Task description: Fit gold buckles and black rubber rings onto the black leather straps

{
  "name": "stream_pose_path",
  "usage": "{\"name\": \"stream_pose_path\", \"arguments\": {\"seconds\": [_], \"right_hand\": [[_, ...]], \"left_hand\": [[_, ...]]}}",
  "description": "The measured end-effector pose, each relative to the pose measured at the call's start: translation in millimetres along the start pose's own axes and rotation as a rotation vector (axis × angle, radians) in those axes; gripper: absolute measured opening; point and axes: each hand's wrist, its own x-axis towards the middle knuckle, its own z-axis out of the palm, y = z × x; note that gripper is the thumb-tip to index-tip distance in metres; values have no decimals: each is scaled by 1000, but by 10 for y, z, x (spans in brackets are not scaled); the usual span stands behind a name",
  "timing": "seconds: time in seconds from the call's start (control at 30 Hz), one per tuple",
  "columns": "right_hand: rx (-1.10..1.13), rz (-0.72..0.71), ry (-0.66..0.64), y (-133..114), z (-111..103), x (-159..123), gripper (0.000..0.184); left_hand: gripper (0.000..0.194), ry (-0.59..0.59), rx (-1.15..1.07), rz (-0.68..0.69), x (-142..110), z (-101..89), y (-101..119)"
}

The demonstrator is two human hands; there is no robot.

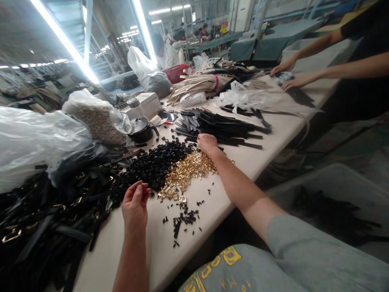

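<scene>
My left hand (136,202) is raised over the near edge of a heap of small black loops (152,164). Its thumb and fingers are pinched together; anything between them is too small to make out. My right hand (207,142) reaches across to the near left end of a pile of black strips (219,125). Its fingers are curled down against the strips, and the fingertips are hidden. Between my hands lies a heap of gold-coloured metal buckles (185,172), touching the black loops. Small black bits (185,217) are scattered closer to me on the pale table (161,247).
Black straps with gold buckles (45,227) pile up at left beside plastic bags (39,138). A black lidded pot (141,129) and a phone (168,117) stand behind the loops. Beige strips (200,85) lie farther back. Another person's hands (291,75) work at far right.
</scene>
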Motion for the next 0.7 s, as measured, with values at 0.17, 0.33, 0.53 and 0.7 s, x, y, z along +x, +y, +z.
{"name": "stream_pose_path", "arguments": {"seconds": [0.17,0.33,0.53,0.7], "right_hand": [[176,-192,-82,-398,-67,-231,20],[459,-534,-449,-853,80,-699,16],[580,-620,-626,-1009,183,-961,16],[541,-657,-555,-999,162,-979,28]], "left_hand": [[49,-32,35,-24,-22,20,-5],[63,-116,64,-119,-72,94,-19],[59,-119,82,-91,-82,118,-45],[63,-90,64,-125,-68,108,-40]]}}
